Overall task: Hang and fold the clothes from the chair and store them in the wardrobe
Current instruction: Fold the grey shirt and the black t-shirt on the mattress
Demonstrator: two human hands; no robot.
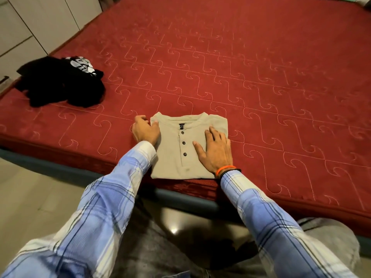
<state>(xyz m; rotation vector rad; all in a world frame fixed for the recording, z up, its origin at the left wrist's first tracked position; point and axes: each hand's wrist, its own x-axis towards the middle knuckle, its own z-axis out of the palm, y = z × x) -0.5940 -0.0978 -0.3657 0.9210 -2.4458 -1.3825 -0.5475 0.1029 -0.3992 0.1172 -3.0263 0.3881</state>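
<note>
Now at the near edge of a red quilted mattress (220, 63): a beige henley shirt (174, 155), folded to a neat rectangle, collar pointing away from the person, button placket running down its middle. Long axis runs near-to-far, w/ the bottom fold almost at the mattress's front edge. Right hand (215, 151) lies flat on the shirt's right half, fingers spread & straight, pressing the cloth down; orange and dark bands at the wrist. Left hand (145, 130) sits at the shirt's far-left corner, fingers curled around the edge by the shoulder fold, seemingly pinching it; exact contact is partly hidden by the knuckles. Both hands bracket the shirt, one per side, so a lift would prob. call for sliding fingers under the two long edges. Fold looks finished; storing it appears to be the step left.

Toward the mattress's left edge, well apart from the shirt, a crumpled black garment w/ white print (64, 81) awaits folding. Pale cabinet doors (30, 23) stand beyond the far-left corner, poss. the wardrobe. Light tiled floor (30, 189) below; plaid sleeves in frame.
</note>
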